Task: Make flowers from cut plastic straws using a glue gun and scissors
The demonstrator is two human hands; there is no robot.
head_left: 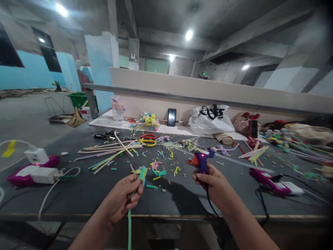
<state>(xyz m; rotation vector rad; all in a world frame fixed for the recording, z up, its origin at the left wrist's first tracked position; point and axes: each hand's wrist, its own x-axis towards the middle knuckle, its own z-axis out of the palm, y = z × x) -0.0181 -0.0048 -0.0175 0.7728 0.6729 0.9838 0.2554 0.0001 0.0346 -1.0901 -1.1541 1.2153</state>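
Note:
My left hand (130,194) pinches a small bundle of yellow and teal strip pieces (143,173), and a long green strip (129,225) hangs down below the fingers. In my right hand (210,178) is a purple hot glue gun (202,161) with a red light lit on its body; its orange nozzle points left, toward the bundle but apart from it. A black cord runs down from its handle. Between and beyond the hands lie cut pink, teal and yellow bits (156,170), some touching one another on the dark table (166,205).
Long pastel strips (109,149), yellow-and-red-handled scissors (148,140) and pliers (104,135) lie at the left. Pink power strips (33,170) with cords sit on both sides. Along the back stand a phone (171,117), a flower bunch (147,121) and a white bag (209,119).

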